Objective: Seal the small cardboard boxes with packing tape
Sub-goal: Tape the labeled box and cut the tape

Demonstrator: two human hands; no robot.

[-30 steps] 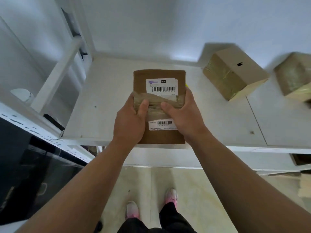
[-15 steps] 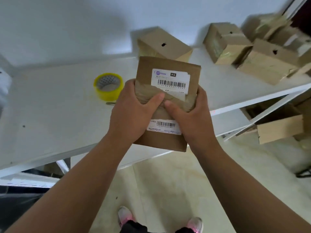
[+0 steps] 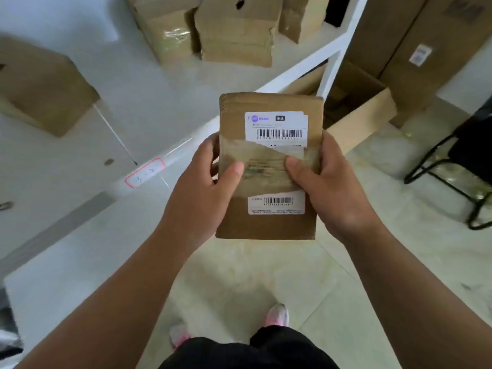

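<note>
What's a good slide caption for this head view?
Left hand and right hand hold a taped, labelled cardboard box beside a white shelf.

I see a brown cardboard box (image 3: 266, 227) with white shipping labels (image 3: 277, 126) carrying black barcodes, a white shelf (image 3: 149, 97) whose tag (image 3: 145, 173) is edged pink-red, pink shoes (image 3: 278, 314), a black chair (image 3: 474, 150) and pale floor tiles (image 3: 239, 275).

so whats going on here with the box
A person stands beside a white shelf, holding a small cardboard box in front of them, over the floor rather than on the shelf. The left hand and right hand grip its two sides, thumbs pressing on a band of packing tape that runs across the middle between two barcode labels. Other taped boxes sit on the shelf. No tape roll is in view.
</note>
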